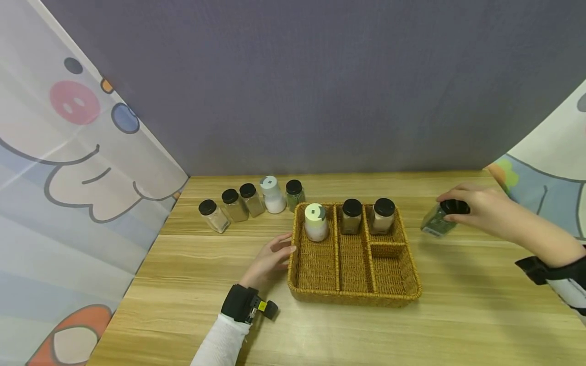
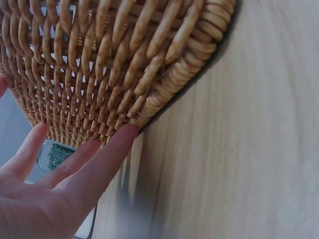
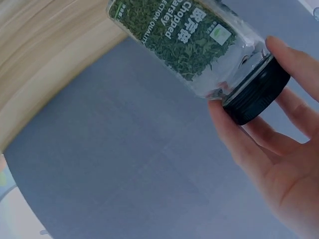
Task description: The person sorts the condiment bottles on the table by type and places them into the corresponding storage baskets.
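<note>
Parsley jar (image 1: 436, 222) is off the basket's right side, roughly level with its rear half, gap of bench (image 1: 485, 315) between jar and rim. Right hand (image 1: 480, 208) has it: thumb and fingertips clamped round the black cap (image 1: 453, 205), nothing on the glass. Long axis runs cap to base, cap up by the palm, base lower and angled left toward the basket (image 1: 348, 299). Leans a bit, exact tilt hard to read. Looks lifted, but I can't confirm from here that the base clears the wood. Left hand (image 1: 270, 259) is on the opposite side, fingers extended, tips against the basket's outer left wall, not gripping. So hands are well apart with the full basket width between them; right is the near one for the jar, left only touches the basket. The key relation, I'd judge, is base to right rim: jar sits outside it, to the right, and the right column is the nearest part of the basket. Its rear cell has a black-capped jar (image 1: 382, 218); front cell (image 1: 389, 274) is nearer the person.
</note>
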A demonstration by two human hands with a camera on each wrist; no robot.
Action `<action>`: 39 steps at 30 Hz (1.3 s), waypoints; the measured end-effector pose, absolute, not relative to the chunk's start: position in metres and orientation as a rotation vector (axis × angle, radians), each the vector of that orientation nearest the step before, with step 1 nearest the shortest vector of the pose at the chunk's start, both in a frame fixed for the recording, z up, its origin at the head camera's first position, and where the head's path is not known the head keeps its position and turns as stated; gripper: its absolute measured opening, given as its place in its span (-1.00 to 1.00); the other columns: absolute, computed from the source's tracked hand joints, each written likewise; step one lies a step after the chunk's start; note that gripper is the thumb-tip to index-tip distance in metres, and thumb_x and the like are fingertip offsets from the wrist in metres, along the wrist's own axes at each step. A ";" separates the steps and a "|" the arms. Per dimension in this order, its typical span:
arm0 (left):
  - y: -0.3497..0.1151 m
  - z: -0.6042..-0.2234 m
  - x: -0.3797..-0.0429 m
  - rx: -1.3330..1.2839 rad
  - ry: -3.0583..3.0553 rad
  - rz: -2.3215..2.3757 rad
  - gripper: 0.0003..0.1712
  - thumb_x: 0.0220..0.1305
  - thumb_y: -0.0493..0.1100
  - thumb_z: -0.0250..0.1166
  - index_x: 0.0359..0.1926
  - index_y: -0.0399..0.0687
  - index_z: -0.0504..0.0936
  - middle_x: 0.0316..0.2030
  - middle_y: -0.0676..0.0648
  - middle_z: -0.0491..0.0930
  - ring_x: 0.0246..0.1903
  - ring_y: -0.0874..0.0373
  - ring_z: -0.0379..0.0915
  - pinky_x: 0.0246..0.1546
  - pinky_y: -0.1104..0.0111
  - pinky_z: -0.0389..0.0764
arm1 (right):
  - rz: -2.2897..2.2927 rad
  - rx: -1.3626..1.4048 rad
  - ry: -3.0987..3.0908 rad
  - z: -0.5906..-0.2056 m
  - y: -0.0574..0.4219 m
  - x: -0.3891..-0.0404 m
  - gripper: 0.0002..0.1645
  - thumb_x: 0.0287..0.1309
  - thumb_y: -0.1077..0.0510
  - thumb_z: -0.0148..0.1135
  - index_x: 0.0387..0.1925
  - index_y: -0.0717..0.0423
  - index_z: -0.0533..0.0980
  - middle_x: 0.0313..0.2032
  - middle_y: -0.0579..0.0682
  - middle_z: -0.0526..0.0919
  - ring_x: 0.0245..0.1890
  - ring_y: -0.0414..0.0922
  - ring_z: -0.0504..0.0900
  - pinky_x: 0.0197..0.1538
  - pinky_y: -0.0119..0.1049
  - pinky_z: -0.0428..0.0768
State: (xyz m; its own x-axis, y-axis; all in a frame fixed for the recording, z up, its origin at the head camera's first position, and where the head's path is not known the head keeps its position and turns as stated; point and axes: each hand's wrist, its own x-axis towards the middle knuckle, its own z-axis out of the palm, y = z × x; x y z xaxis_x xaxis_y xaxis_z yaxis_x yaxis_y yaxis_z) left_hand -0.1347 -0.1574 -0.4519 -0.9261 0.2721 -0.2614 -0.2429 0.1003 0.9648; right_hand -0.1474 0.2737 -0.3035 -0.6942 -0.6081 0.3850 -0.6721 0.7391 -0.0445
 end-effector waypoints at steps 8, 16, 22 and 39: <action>-0.156 -0.447 -0.134 0.013 2.009 1.876 -0.33 0.16 -0.12 0.18 0.26 -0.15 0.16 0.16 -0.35 0.23 0.05 -0.21 0.30 -0.09 0.09 0.49 | 0.267 1.013 -2.580 -0.300 0.263 -0.142 -0.47 -0.58 0.30 0.48 -0.31 0.17 0.57 -0.36 0.04 0.57 -0.46 -0.06 0.56 -0.57 -0.31 0.49; -0.157 -0.453 -0.135 0.028 2.016 1.876 -0.29 0.12 -0.04 0.22 0.26 -0.13 0.17 0.16 -0.34 0.24 0.05 -0.21 0.31 -0.10 0.10 0.50 | 0.306 1.073 -2.554 -0.297 0.254 -0.139 -0.43 -0.59 0.32 0.48 -0.28 0.13 0.55 -0.32 -0.01 0.56 -0.45 -0.09 0.57 -0.54 -0.33 0.51; -0.157 -0.452 -0.135 0.026 2.008 1.887 -0.28 0.11 -0.04 0.22 0.25 -0.13 0.18 0.15 -0.34 0.26 0.04 -0.19 0.32 -0.10 0.09 0.49 | 0.353 1.127 -2.514 -0.295 0.247 -0.138 -0.43 -0.57 0.33 0.47 -0.27 0.09 0.55 -0.31 -0.09 0.56 -0.42 -0.15 0.57 -0.47 -0.38 0.52; -0.158 -0.453 -0.136 0.044 1.970 1.908 -0.26 0.10 -0.04 0.24 0.26 -0.15 0.17 0.15 -0.35 0.24 0.06 -0.20 0.30 -0.09 0.08 0.48 | 0.389 1.271 -2.471 -0.292 0.227 -0.128 -0.38 -0.61 0.31 0.49 -0.25 0.08 0.55 -0.27 -0.11 0.54 -0.34 -0.16 0.54 -0.41 -0.36 0.54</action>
State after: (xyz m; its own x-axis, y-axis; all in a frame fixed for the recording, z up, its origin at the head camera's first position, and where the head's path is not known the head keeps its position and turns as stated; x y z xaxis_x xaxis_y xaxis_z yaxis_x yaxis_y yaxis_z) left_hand -0.1358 -0.1580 -0.4531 -0.9210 0.2923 -0.2577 -0.2482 0.0697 0.9662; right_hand -0.1284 0.2269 -0.2924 -0.5455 -0.7298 0.4120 -0.8211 0.5638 -0.0885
